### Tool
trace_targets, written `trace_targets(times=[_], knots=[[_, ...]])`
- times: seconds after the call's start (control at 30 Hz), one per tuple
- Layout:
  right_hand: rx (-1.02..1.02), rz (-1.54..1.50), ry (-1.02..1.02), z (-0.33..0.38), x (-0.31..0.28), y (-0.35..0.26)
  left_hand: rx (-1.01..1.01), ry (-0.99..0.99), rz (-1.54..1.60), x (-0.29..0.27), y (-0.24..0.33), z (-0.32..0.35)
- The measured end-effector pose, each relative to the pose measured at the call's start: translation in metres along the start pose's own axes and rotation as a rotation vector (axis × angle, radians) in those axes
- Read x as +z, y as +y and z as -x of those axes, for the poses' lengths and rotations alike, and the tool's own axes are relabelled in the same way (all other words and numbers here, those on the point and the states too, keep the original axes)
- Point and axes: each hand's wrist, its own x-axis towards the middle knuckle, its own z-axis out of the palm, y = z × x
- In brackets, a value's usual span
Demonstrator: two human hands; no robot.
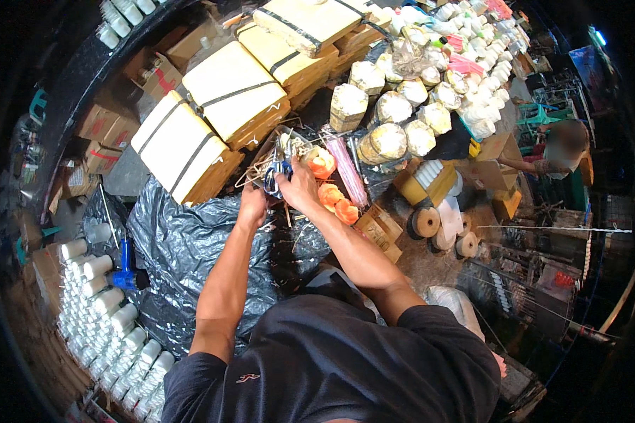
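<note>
My two hands are close together in front of me, at a pile of thin tan sticks or strands (259,171). My right hand (301,186) has its fingers closed at a small blue tool (278,172) with looped parts, perhaps scissors; its exact kind is too small to tell. Just left of it and nearer, my left hand (252,205) is closed with its fingertips pinched at the edge of the strands. What it holds is hidden. Bright orange crumpled pieces (322,163) lie right beside my right hand, with a long pink bundle in clear wrap (346,171) beyond.
Strapped yellow stacks (233,90) stand ahead, white-topped wrapped bundles (382,143) to their right. Black plastic sheeting (180,247) spreads at left, beside a blue handheld tool (125,271) and white rolls (109,302). Twine spools (425,222) and another person (566,144) are at right.
</note>
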Motion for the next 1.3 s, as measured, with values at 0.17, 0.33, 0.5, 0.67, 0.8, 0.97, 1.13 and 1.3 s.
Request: trace_targets(times=[0.17, 0.33, 0.5, 0.67, 0.8, 0.97, 1.13, 1.3], knots=[[0.014, -0.121, -0.054, -0.004, -0.001, 0.005, 0.035, -0.038, -0.044, -0.008, -0.004, -0.001], [0.006, -0.134, 0.011, -0.006, -0.002, 0.010, 0.078, -0.050, -0.056, 0.000, -0.001, -0.001], [-0.065, -0.169, 0.064, 0.002, -0.002, 0.014, 0.133, -0.004, -0.182, 0.004, 0.001, -0.001], [-0.253, -0.231, 0.190, 0.050, -0.070, -0.015, 0.168, -0.104, -0.124, 0.051, 0.033, 0.073], [-0.243, -0.219, 0.172, 0.043, -0.153, -0.033, 0.231, -0.196, 0.020, 0.112, 0.034, 0.081], [-0.139, -0.293, 0.072, -0.054, -0.244, -0.006, 0.239, -0.213, 0.167, 0.243, 0.058, 0.054], [-0.155, -0.508, -0.214, -0.139, -0.317, 0.035, 0.318, -0.088, 0.256, 0.338, 0.017, 0.006], [-0.139, -0.219, -0.219, -0.165, -0.338, 0.034, 0.225, -0.274, 0.095, 0.347, -0.001, 0.012]])
